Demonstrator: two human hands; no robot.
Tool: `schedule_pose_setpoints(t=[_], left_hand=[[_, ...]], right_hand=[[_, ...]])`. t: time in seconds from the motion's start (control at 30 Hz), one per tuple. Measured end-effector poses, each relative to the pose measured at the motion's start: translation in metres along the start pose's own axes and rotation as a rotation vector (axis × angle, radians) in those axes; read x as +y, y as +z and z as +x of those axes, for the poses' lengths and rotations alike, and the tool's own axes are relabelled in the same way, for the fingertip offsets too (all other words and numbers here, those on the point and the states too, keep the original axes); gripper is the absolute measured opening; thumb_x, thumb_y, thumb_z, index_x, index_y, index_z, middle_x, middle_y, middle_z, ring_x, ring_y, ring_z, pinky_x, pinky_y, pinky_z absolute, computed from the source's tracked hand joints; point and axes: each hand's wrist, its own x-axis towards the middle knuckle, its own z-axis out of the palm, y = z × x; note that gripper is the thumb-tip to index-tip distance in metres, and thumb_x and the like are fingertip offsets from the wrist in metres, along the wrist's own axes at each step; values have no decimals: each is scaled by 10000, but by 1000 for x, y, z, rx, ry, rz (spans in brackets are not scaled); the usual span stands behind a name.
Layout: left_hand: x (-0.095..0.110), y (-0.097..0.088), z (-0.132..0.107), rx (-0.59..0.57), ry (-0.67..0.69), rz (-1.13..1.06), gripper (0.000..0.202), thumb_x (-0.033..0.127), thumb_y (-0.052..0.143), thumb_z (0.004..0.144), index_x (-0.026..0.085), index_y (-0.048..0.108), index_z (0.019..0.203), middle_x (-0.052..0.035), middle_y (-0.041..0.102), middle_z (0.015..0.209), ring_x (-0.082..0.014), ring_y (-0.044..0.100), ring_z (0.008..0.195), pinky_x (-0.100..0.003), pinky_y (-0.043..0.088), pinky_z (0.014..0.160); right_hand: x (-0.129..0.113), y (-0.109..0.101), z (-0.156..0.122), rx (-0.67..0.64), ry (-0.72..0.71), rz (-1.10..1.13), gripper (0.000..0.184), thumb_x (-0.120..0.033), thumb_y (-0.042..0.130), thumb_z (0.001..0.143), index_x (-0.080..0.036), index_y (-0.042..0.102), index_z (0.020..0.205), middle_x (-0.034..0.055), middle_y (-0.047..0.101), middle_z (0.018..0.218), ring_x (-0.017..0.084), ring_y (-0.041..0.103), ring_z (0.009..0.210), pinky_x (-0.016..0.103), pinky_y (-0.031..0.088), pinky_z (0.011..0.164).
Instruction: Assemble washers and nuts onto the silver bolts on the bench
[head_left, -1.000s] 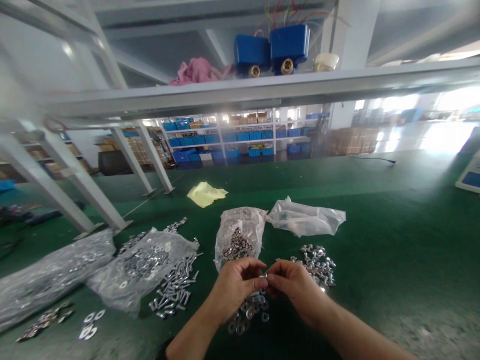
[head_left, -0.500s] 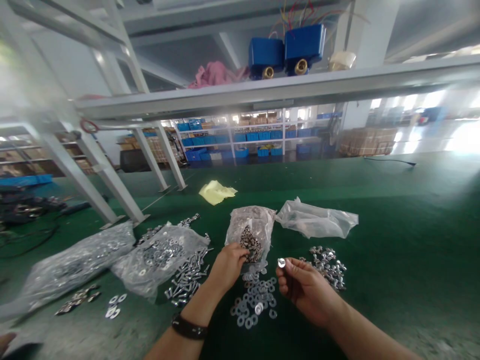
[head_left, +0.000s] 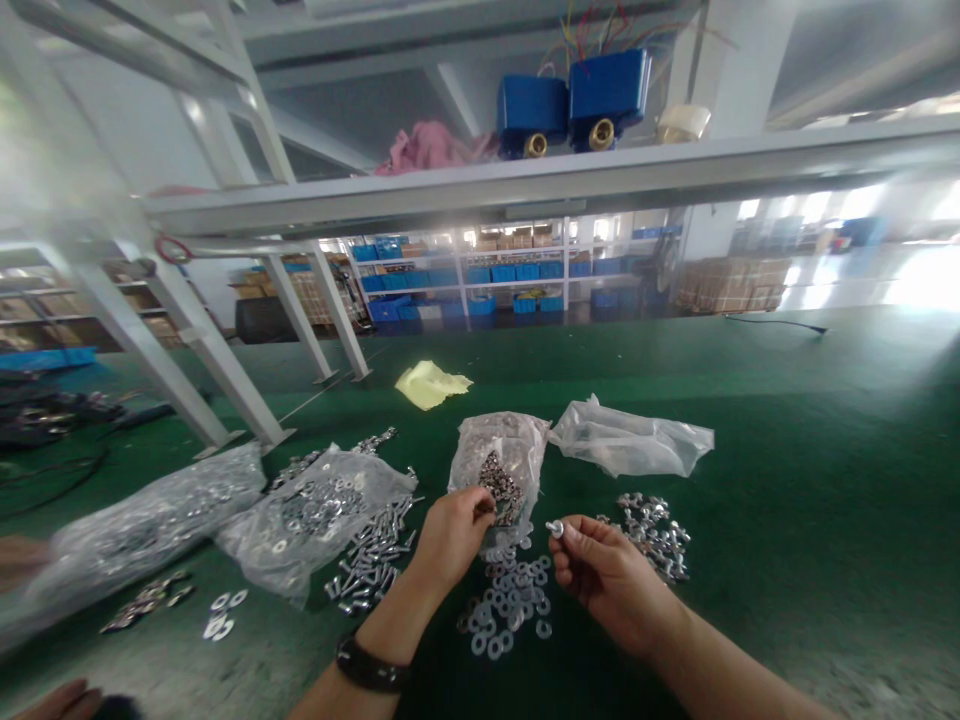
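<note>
On green tabletop [head_left: 795, 450], white shelving [head_left: 463, 272] beyond, right fingers [head_left: 579, 537] pinching metal fastener [head_left: 554, 527], left fingers [head_left: 481, 497], grip unclear

The small fastener [head_left: 555, 528] at near right looks bright, polished metal, like the screws [head_left: 371, 555] at left; the washers [head_left: 497, 603] are smooth, duller metal. The middle bag [head_left: 495, 432] is wrinkled, translucent plastic. The table [head_left: 795, 450] looks smooth, glossy; the far cloth [head_left: 426, 150], soft and matt.

Bench [head_left: 810, 420] is plain green, bolts [head_left: 375, 548] shiny silver, washers [head_left: 511, 594] duller grey, small bits [head_left: 498, 480] kinda coppery brown. Wristband [head_left: 373, 668]'s black, paper [head_left: 431, 386] pale yellow, rag [head_left: 427, 150] pink, boxes [head_left: 609, 88] pretty solid blue.
</note>
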Motion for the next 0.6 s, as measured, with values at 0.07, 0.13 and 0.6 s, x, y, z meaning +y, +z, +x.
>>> schedule_pose_setpoints(t=[0.07,0.13,0.6], left_hand=[[16,-2,-4,-22,-66,-294,336,291,521,753,165,528,1065,-57,569,905,-143,521,816,-258,402,739],[33,-1,-9,-88,-172,-645,374,308,571,722,146,544,1057,-66,575,929,-145,525,837,-252,410,765],[45,13,-18,-238,-326,-996,264,240,651,659,118,619,890,-70,588,832,-120,514,750,-207,402,679]], right_hand=[[-1,3,0,25,-77,-93,151,-232,548,786,-99,496,834,31,502,763,64,469,645,191,371,610],[-1,6,-1,58,-175,-283,172,-252,553,780,-92,510,825,36,518,741,78,474,652,206,376,623],[-10,15,-13,175,-622,-1346,82,-163,492,789,-167,567,821,9,540,782,95,494,734,203,380,660]])
